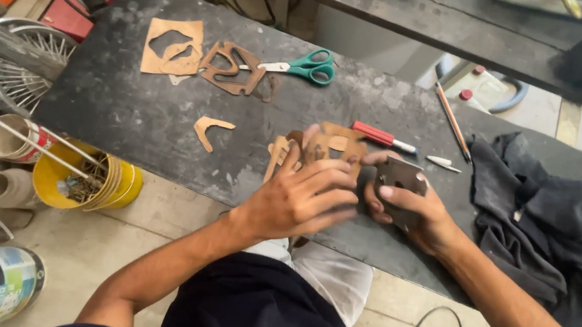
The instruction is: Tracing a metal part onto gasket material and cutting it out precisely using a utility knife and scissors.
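My right hand (pixel 411 207) grips a small grey metal plate (pixel 400 175) near the front edge of the dark workbench (pixel 132 113). My left hand (pixel 302 193) lies with fingers spread on a pile of brown cardboard cut-outs (pixel 328 146), pressing them to the bench beside the plate. A red-handled tool (pixel 382 137) lies just beyond the pile.
Green-handled scissors (pixel 304 66), cut cardboard sheets (pixel 170 47) and a brown cut-out frame (pixel 232 69) lie at the back. A small curved piece (pixel 209 131) lies mid-bench. A pencil (pixel 453 121), dark cloth (pixel 548 224), yellow bucket (pixel 83 182) and wheel (pixel 16 66) surround.
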